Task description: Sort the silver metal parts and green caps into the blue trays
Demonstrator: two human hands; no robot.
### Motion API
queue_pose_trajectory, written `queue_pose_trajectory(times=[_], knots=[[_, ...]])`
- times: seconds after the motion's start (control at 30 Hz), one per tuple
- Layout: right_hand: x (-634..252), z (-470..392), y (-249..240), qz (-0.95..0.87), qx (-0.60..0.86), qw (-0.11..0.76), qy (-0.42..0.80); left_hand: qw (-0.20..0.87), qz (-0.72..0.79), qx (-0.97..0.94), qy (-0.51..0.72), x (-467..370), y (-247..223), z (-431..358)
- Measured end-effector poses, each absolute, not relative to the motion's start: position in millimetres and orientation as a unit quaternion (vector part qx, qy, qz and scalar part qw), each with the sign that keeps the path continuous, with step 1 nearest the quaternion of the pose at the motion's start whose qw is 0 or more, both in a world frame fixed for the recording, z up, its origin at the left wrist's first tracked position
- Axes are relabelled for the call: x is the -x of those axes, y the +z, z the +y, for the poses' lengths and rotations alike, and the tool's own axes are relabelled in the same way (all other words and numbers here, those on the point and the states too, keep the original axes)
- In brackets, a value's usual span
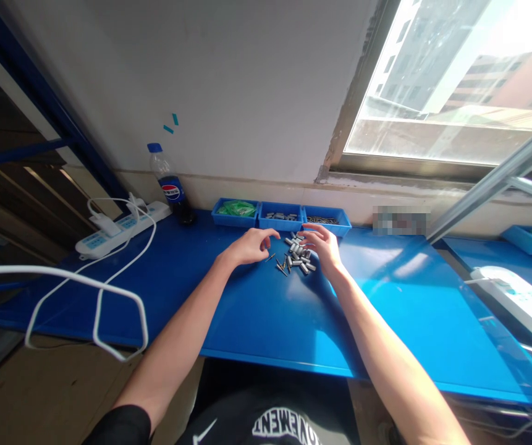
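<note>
Several short grey metal cylinders (pixel 299 250) lie in a loose pile on the blue table (pixel 256 315). Beside them, on their near left side, are a few thin pointed metal pieces (pixel 282 266). My left hand (pixel 253 246) hovers just left of the pile, fingers curled but apart, with one thin piece close to its fingertips on the table. Over the right edge of the pile is my right hand (pixel 322 244), its fingers spread and bent; it covers part of the pile. Nothing shows between the fingers of either hand.
Three blue bins stand along the wall, with green bags (pixel 236 209), grey cylinders (pixel 282 216) and thin metal pieces (pixel 322 219). A cola bottle (pixel 172 188) and a power strip (pixel 122 230) with white cables are at left. Another power strip (pixel 516 296) is at right.
</note>
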State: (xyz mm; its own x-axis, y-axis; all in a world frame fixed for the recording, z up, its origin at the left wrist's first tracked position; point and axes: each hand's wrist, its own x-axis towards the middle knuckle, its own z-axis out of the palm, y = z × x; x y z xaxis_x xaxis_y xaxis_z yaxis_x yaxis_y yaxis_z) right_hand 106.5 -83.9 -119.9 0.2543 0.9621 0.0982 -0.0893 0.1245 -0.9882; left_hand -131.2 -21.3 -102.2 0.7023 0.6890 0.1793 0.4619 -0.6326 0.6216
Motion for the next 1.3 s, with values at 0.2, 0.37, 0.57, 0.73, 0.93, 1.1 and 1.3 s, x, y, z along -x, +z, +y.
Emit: queue_pose_trajectory(times=[0.2,0.37,0.57,0.73,0.93,1.1,1.3], knots=[[-107,-83,-120,-0.443,0.515,0.597,0.427,0.320,0.330,-0.791,0.403,117,-103,-21],[-103,-86,-120,-0.490,0.490,0.571,0.441,0.425,0.345,-0.687,0.478,102,-108,-25],[-101,-85,-124,-0.491,0.458,0.573,0.470,0.474,0.341,-0.667,0.462,91,-120,-29],[-104,-83,-127,-0.475,0.465,0.566,0.487,0.482,0.334,-0.669,0.456,86,-123,-32],[-105,-81,-128,-0.477,0.490,0.569,0.457,0.401,0.352,-0.727,0.432,88,-120,-35],[-109,-80,-125,-0.436,0.501,0.647,0.374,0.285,0.347,-0.839,0.309,102,-118,-33],[-108,-81,-122,-0.424,0.502,0.652,0.378,0.258,0.322,-0.885,0.214,115,-112,-30]])
